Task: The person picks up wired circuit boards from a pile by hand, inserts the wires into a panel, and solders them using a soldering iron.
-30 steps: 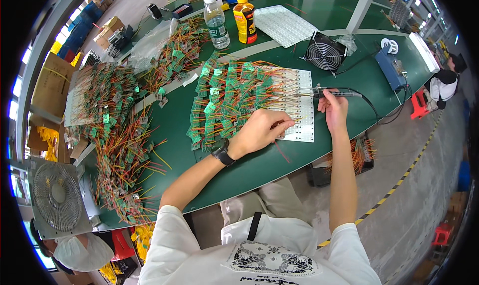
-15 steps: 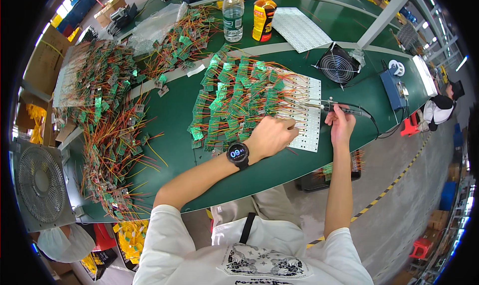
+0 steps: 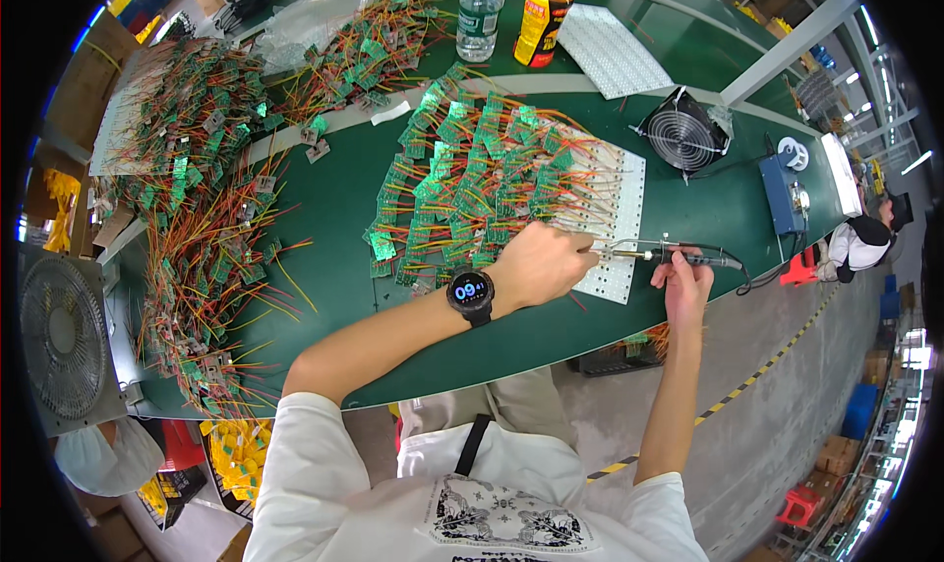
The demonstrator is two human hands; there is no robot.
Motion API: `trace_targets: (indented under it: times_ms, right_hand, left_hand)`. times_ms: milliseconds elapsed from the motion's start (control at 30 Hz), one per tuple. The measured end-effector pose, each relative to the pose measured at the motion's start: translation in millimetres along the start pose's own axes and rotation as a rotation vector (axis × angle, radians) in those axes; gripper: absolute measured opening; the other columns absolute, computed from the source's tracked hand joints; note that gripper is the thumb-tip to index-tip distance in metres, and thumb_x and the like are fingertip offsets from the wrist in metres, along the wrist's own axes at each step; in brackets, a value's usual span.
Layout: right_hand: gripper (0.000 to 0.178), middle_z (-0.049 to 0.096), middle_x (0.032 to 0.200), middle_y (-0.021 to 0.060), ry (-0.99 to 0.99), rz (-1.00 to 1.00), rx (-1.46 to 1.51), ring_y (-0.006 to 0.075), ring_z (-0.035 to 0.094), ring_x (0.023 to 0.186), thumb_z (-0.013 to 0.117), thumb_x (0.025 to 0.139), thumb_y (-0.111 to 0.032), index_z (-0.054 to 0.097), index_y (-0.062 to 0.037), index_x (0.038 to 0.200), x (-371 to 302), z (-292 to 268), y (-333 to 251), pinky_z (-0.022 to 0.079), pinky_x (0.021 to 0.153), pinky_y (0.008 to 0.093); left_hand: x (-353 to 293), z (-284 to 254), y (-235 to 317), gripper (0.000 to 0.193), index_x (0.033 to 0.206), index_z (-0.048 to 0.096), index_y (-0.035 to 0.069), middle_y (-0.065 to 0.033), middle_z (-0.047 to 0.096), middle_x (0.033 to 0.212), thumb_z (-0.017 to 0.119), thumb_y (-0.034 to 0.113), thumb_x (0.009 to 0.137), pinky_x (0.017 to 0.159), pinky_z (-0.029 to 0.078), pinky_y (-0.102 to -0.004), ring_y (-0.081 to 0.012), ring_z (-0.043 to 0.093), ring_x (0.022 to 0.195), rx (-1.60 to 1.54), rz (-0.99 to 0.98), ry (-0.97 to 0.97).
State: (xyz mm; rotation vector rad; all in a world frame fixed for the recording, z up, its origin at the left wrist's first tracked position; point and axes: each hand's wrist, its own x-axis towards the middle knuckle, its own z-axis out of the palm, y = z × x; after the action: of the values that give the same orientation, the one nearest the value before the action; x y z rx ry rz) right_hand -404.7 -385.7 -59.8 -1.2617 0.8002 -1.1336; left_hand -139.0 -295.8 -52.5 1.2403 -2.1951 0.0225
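My right hand (image 3: 685, 285) grips a soldering iron (image 3: 716, 260) with a thin metal guide along its shaft. The iron's tip points left and meets the fingertips of my left hand (image 3: 541, 265), or comes very close to them. Those fingers are pinched together over the lower part of a white perforated board (image 3: 616, 282); whatever they hold is hidden. Rows of small green circuit boards (image 3: 462, 193) with red and yellow wires spread across the left of that white board, wire ends reaching onto its holes. A dark watch is on my left wrist.
Heaps of wired circuit boards (image 3: 211, 257) cover the table's left side. Bottles (image 3: 543, 21), another white board (image 3: 615, 51), a small black fan (image 3: 680, 134) and a blue soldering station (image 3: 782, 196) stand at the back and right. The iron's cable (image 3: 762, 279) trails right.
The soldering iron has swung down and left, bringing its tip to my left fingertips. My left hand stays over the white board's lower part. The whole view has shifted slightly.
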Motion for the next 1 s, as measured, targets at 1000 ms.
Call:
trace_targets:
  times_ms: [1000]
  right_hand:
    - [0.023,0.066,0.092,0.015,0.144,-0.069,-0.062,0.0195,0.059,0.05,0.062,0.09,-0.008,0.059,0.0101,0.104,-13,-5,3,0.045,0.046,0.0284]
  left_hand:
    - [3,4,-2,0.007,0.082,0.062,0.008,-0.0055,0.056,0.074,0.064,0.015,0.082,0.05,0.048,-0.0383,-0.0259,0.061,0.06,-0.035,-0.035,-0.041]
